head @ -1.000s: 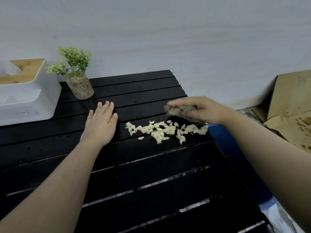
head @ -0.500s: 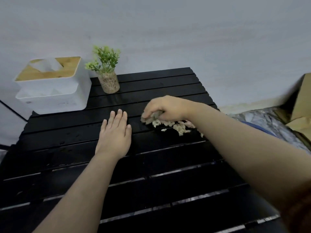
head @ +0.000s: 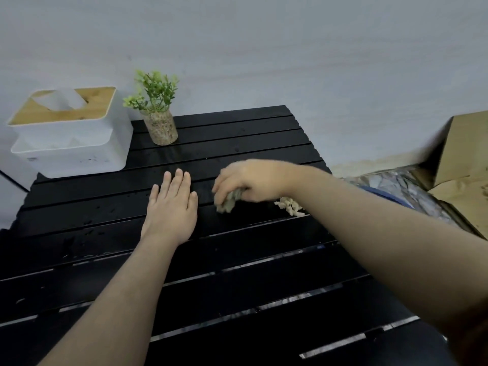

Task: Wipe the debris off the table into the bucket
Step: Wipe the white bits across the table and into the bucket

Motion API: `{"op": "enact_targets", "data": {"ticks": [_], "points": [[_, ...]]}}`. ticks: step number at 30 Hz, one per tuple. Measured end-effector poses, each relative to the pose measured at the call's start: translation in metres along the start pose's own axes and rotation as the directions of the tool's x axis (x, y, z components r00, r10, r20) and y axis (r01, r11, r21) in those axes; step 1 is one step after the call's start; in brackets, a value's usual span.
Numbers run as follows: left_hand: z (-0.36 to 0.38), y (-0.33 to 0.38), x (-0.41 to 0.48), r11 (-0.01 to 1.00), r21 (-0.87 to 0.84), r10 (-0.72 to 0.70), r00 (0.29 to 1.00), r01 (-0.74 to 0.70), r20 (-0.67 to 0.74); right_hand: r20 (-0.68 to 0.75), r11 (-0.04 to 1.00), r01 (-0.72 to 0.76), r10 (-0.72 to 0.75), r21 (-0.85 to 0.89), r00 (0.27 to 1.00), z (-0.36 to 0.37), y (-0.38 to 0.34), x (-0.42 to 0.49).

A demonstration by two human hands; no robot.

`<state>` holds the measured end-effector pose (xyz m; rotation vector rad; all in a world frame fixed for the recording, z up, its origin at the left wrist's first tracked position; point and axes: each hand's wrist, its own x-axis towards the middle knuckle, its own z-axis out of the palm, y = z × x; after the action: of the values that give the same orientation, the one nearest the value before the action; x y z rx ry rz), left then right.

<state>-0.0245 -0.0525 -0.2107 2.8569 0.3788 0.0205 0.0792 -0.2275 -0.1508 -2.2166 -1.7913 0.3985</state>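
My right hand [head: 250, 182] grips a crumpled grey-brown cloth [head: 229, 200] pressed on the black slatted table [head: 237, 273], just right of my left hand. My left hand [head: 171, 207] lies flat on the table, fingers slightly apart, holding nothing. Pale yellow debris crumbs [head: 289, 206] lie in a small pile under my right wrist, near the table's right edge; my forearm hides part of the pile. A sliver of the blue bucket rim [head: 388, 196] shows beyond the table's right edge, mostly hidden behind my arm.
A white tissue box with a wooden lid [head: 68, 133] stands at the table's back left. A small potted green plant [head: 157, 114] stands beside it. Cardboard [head: 464, 165] and a crinkled plastic sheet [head: 412, 188] lie on the floor to the right.
My right hand carried the cloth leftward over the crumbs, then set it down at the pile's left end. The pile looks smaller and bunched rightward. The view shifted; my left hand stayed flat.
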Motion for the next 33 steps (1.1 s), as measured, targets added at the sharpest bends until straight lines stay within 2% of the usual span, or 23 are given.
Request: {"op": "enact_targets", "data": {"ticks": [2, 4, 8, 10, 12, 14, 15, 16, 18, 21, 24, 26, 27, 28, 30, 33], "points": [[0.0, 0.0, 0.0, 1.0, -0.003, -0.002, 1.0, 0.002, -0.002, 0.026, 0.999, 0.032, -0.033, 0.019, 0.999, 0.012, 0.0, -0.009], [0.001, 0.0, 0.0, 1.0, -0.008, -0.007, 1.0, 0.006, -0.001, -0.038, 0.995, 0.001, 0.002, 0.1, 0.999, 0.014, 0.011, -0.037], [0.0, 0.0, 0.0, 1.0, -0.005, -0.001, 1.0, 0.001, 0.014, -0.05, 0.974, -0.211, 0.216, 0.088, 0.975, 0.0, 0.031, -0.093], [-0.001, 0.0, 0.001, 1.0, -0.011, -0.003, 1.0, 0.003, 0.029, -0.058, 0.952, -0.271, 0.281, 0.139, 0.958, -0.01, 0.032, -0.104], [-0.004, 0.002, 0.003, 0.999, -0.031, -0.023, 0.999, 0.025, 0.041, -0.215, 0.931, -0.247, 0.308, 0.269, 0.927, -0.018, 0.03, -0.102], [-0.008, 0.01, 0.005, 0.997, -0.056, -0.049, 0.998, 0.052, 0.044, -0.392, 0.914, -0.258, 0.372, 0.312, 0.841, -0.022, 0.034, -0.089], [-0.01, 0.018, 0.004, 0.998, -0.057, -0.033, 0.999, 0.035, 0.04, -0.418, 0.903, -0.304, 0.414, 0.305, 0.809, -0.021, 0.038, -0.081], [-0.01, 0.03, 0.004, 0.999, -0.05, 0.01, 1.0, -0.009, 0.029, -0.403, 0.889, -0.36, 0.451, 0.284, 0.796, -0.019, 0.043, -0.074], [-0.007, 0.059, 0.0, 0.991, -0.062, 0.121, 0.993, -0.12, 0.011, -0.307, 0.869, -0.44, 0.493, 0.227, 0.814, -0.011, 0.053, -0.067], [0.008, 0.094, -0.005, 0.977, -0.095, 0.196, 0.979, -0.19, 0.051, -0.193, 0.892, -0.421, 0.447, 0.165, 0.873, -0.004, 0.061, -0.076], [0.022, 0.101, -0.004, 0.978, -0.039, 0.209, 0.975, -0.207, 0.074, -0.097, 0.901, -0.414, 0.427, 0.131, 0.899, -0.009, 0.062, -0.103], [0.026, 0.1, -0.003, 0.978, -0.016, 0.207, 0.976, -0.207, 0.064, -0.006, 0.859, -0.489, 0.495, 0.153, 0.869, -0.018, 0.063, -0.123], [0.026, 0.099, -0.003, 0.978, -0.013, 0.207, 0.976, -0.207, 0.06, 0.022, 0.815, -0.535, 0.544, 0.223, 0.839, -0.022, 0.063, -0.128], [0.026, 0.099, -0.004, 0.978, -0.011, 0.209, 0.976, -0.209, 0.06, 0.01, 0.769, -0.555, 0.582, 0.317, 0.813, -0.026, 0.062, -0.131], [0.026, 0.1, -0.004, 0.977, -0.008, 0.212, 0.975, -0.212, 0.06, -0.123, 0.722, -0.525, 0.633, 0.45, 0.765, -0.03, 0.063, -0.127], [0.026, 0.1, -0.003, 0.979, -0.023, 0.205, 0.977, -0.204, 0.061, -0.303, 0.748, -0.555, 0.659, 0.365, 0.689, -0.025, 0.069, -0.109]]}}
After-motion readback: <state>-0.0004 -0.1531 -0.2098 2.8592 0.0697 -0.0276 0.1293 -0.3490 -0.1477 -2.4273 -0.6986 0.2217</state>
